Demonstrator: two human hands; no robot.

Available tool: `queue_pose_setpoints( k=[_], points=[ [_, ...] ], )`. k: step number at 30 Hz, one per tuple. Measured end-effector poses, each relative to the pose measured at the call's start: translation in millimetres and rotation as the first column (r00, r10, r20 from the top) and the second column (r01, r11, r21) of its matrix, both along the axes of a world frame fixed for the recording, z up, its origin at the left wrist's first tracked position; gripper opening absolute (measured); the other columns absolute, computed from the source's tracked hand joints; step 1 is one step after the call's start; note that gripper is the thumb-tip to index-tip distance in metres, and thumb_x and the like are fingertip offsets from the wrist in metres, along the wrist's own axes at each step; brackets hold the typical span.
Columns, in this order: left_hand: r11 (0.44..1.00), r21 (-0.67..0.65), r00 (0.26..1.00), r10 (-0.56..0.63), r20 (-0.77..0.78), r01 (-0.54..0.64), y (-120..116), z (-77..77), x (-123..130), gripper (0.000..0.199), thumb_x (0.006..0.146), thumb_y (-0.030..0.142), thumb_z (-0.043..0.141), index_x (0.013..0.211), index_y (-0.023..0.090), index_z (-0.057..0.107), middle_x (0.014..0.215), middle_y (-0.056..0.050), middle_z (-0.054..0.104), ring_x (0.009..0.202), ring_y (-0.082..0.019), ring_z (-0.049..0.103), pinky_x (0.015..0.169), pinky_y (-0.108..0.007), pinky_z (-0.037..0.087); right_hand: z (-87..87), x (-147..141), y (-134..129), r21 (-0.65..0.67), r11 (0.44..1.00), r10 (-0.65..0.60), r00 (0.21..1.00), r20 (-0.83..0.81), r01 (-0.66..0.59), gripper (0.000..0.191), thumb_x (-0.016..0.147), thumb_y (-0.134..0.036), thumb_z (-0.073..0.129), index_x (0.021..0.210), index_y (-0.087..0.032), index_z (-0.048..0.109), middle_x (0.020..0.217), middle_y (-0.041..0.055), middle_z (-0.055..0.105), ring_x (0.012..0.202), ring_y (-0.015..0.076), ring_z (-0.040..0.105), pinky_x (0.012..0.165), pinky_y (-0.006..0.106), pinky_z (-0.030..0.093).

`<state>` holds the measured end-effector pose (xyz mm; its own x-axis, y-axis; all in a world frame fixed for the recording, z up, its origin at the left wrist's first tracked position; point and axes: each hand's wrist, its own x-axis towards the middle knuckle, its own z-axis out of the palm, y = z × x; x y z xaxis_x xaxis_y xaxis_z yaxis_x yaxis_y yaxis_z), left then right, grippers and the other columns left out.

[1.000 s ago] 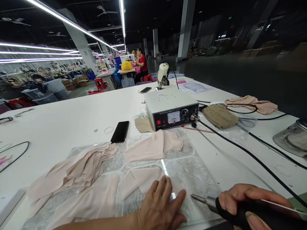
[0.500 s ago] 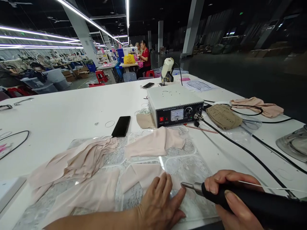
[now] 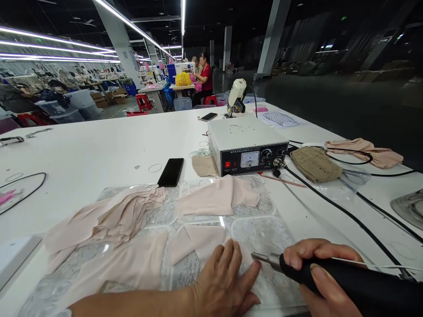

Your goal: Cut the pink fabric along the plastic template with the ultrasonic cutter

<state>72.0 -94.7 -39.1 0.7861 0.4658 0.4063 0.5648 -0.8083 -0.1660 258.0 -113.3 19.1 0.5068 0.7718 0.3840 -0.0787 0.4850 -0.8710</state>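
Note:
My left hand [image 3: 224, 279] lies flat with fingers stretched out, pressing a pale pink fabric piece [image 3: 201, 240] onto a clear-topped, grey-patterned mat [image 3: 261, 226]. In my right hand [image 3: 325, 273] is an ultrasonic welding gun [image 3: 350, 281], black-handled, my fingers wrapped round its grip. Its metal tip points left and sits at the fabric, right beside my left index finger; whether it touches the cloth I cannot tell. To the left are a fanned stack of pink fabric pieces [image 3: 109, 215] and a separate pink piece [image 3: 132, 264]. Another pink piece [image 3: 214, 198] lies behind my left hand.
Behind the mat stands a control box [image 3: 253, 160] with a dial; its black cable [image 3: 333, 204] runs right toward the gun. A black phone [image 3: 171, 172] lies left of it. Brown card patterns [image 3: 315, 164] and a glass dish [image 3: 410, 209] are at right. Co-workers sit far back.
The view has turned slightly left, so things sit a little further right in the picture. Both hands, the gun and the fabric keep nearly the same places relative to each other.

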Motion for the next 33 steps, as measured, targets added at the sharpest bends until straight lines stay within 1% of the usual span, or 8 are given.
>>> queue_pose_setpoints(
  k=[5,8,15,21,24,28,31,33],
  points=[
    [1.000,0.027,1.000,-0.006,0.009,0.005,0,-5.4,0,0.063,0.092,0.066,0.046,0.136,0.021,0.049,0.119,-0.018,0.063,0.112,-0.033,0.060,0.089,-0.040,0.045,1.4,-4,3,-0.007,1.000,-0.012,1.000,0.019,0.012,0.016,0.077,-0.025,0.071,0.078,-0.023,0.056,0.065,-0.0016,0.059,0.050,0.0141,0.059,0.049,0.032,0.057],
    [0.999,0.033,1.000,-0.002,0.016,0.002,0,-4.7,1,0.062,0.091,0.066,0.047,0.134,0.021,0.050,0.118,-0.018,0.064,0.111,-0.033,0.060,0.088,-0.039,0.045,0.7,-6,6,0.007,1.000,-0.015,1.000,-0.006,0.015,0.014,0.078,-0.024,0.070,0.081,-0.023,0.056,0.067,-0.0015,0.059,0.052,0.0137,0.059,0.050,0.032,0.057],
    [0.999,0.032,1.000,0.000,0.006,0.000,1,0.3,0,0.061,0.092,0.066,0.044,0.134,0.022,0.050,0.116,-0.017,0.065,0.111,-0.031,0.061,0.087,-0.037,0.046,-5.5,-9,13,0.009,0.996,0.090,0.996,-0.012,-0.090,0.011,0.078,-0.019,0.067,0.081,-0.022,0.057,0.071,-0.0004,0.060,0.055,0.0145,0.060,0.054,0.035,0.057],
    [0.999,0.031,1.000,-0.007,0.004,0.007,1,0.0,1,0.061,0.091,0.067,0.046,0.132,0.021,0.051,0.115,-0.017,0.065,0.110,-0.031,0.061,0.087,-0.037,0.045,-1.3,-14,16,0.003,0.999,0.052,0.999,0.003,-0.052,0.014,0.077,-0.017,0.068,0.078,-0.022,0.055,0.067,-0.0018,0.059,0.053,0.0131,0.059,0.054,0.031,0.056],
    [0.998,0.059,1.000,-0.006,0.021,0.005,2,-2.5,2,0.061,0.092,0.067,0.044,0.131,0.020,0.051,0.115,-0.017,0.065,0.109,-0.032,0.061,0.087,-0.037,0.043,1.2,-16,17,0.001,0.999,0.045,0.999,0.013,-0.045,0.014,0.077,-0.017,0.067,0.078,-0.022,0.054,0.067,-0.0018,0.059,0.052,0.0133,0.059,0.052,0.031,0.056],
    [0.993,0.115,0.999,-0.006,0.038,0.002,2,-6.3,1,0.064,0.092,0.068,0.042,0.133,0.019,0.049,0.113,-0.017,0.065,0.109,-0.032,0.061,0.087,-0.036,0.042,0.0,-18,19,0.022,0.998,0.055,0.998,-0.038,-0.054,0.012,0.077,-0.015,0.064,0.080,-0.021,0.055,0.069,-0.0016,0.057,0.053,0.0127,0.058,0.052,0.032,0.055],
    [0.993,0.119,1.000,-0.010,-0.002,0.010,2,-7.5,0,0.064,0.092,0.068,0.042,0.134,0.020,0.049,0.114,-0.016,0.065,0.109,-0.032,0.060,0.088,-0.036,0.041,-2.0,-19,22,0.036,0.997,0.063,0.997,-0.049,-0.061,0.011,0.077,-0.014,0.063,0.082,-0.022,0.056,0.070,-0.0016,0.057,0.054,0.0121,0.056,0.053,0.032,0.055],
    [0.992,0.127,1.000,-0.006,0.008,0.005,2,-8.4,1,0.063,0.092,0.068,0.042,0.133,0.021,0.050,0.113,-0.014,0.065,0.109,-0.032,0.060,0.088,-0.036,0.040,-3.0,-20,24,0.045,0.996,0.075,0.996,-0.041,-0.073,0.011,0.078,-0.015,0.063,0.083,-0.022,0.057,0.071,-0.0014,0.057,0.055,0.0120,0.056,0.054,0.032,0.055]
  ],
)
